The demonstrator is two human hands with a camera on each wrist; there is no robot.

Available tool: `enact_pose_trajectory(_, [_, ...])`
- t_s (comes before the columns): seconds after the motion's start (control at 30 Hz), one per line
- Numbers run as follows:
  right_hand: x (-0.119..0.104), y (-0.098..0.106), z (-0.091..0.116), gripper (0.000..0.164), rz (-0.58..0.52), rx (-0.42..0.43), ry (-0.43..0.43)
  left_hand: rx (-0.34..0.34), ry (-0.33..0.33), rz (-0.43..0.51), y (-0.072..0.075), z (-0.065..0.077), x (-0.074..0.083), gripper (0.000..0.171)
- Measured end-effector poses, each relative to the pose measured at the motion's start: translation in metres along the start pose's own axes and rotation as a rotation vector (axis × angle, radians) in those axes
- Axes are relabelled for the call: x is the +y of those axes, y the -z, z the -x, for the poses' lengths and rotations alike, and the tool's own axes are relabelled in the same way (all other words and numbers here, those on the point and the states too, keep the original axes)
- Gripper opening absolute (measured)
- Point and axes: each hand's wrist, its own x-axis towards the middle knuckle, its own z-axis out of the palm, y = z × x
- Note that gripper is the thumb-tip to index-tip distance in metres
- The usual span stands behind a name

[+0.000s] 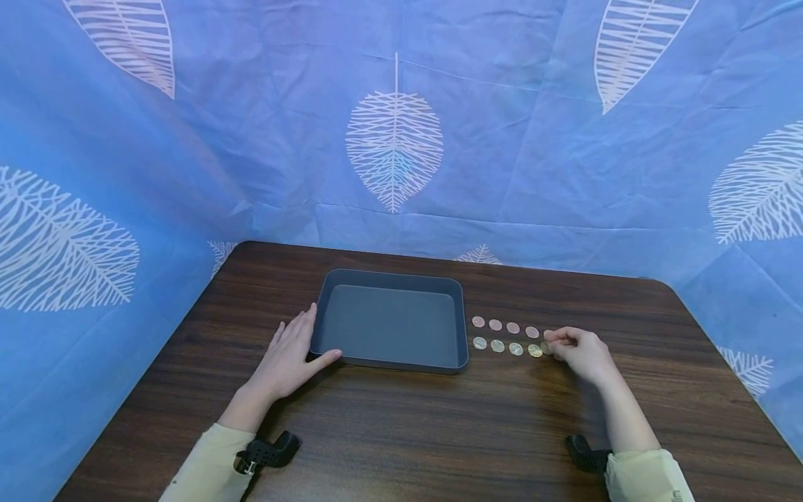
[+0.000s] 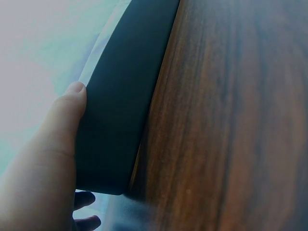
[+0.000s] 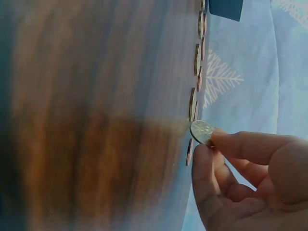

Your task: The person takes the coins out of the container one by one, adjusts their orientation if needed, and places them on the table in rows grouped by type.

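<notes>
A dark grey rectangular tray (image 1: pixel 389 324) lies flat on the table. My left hand (image 1: pixel 285 366) rests at its near left corner, fingers extended along the left side and thumb on the front rim. In the left wrist view the thumb (image 2: pixel 72 103) lies against the tray's dark outer wall. To the right of the tray, my right hand (image 1: pixel 583 354) pinches a shiny coin (image 3: pixel 201 132) between thumb and forefinger, tilted up at the right end of the near row. That row holds several silvery to golden coins (image 1: pixel 498 346); behind it runs a row of copper-coloured coins (image 1: pixel 495 325).
The dark wooden table (image 1: pixel 401 432) has rounded far corners. Blue cloth (image 1: pixel 282 139) with white leaf prints hangs behind it and at both sides. Black wrist-worn devices (image 1: pixel 270 452) sit on both forearms, next to pale sleeves.
</notes>
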Motion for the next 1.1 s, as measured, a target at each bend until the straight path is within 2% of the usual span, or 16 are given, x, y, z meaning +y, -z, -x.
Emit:
enact_pose_trajectory(0.23, [0.0029, 0.0006, -0.0024, 0.023, 0.045, -0.013, -0.037, -0.004, 0.0, 0.0, -0.0012, -0.0004, -0.0008, 0.102])
enact_pose_trajectory(0.5, [0.0053, 0.0005, -0.002, 0.019, 0.098, 0.01, -0.03, -0.002, 0.0, 0.002, 0.0001, 0.0004, 0.0001, 0.102])
enact_pose_trajectory(0.9, [0.0061, -0.0018, -0.0012, 0.01, 0.113, 0.027, -0.041, -0.006, -0.003, -0.007, 0.0004, 0.0013, -0.0005, 0.104])
enact_pose_trajectory(1.1, [0.0053, -0.0016, 0.0, 0.012, 0.107, 0.03, -0.038, -0.004, -0.002, -0.007, -0.0001, 0.0017, -0.0006, 0.104])
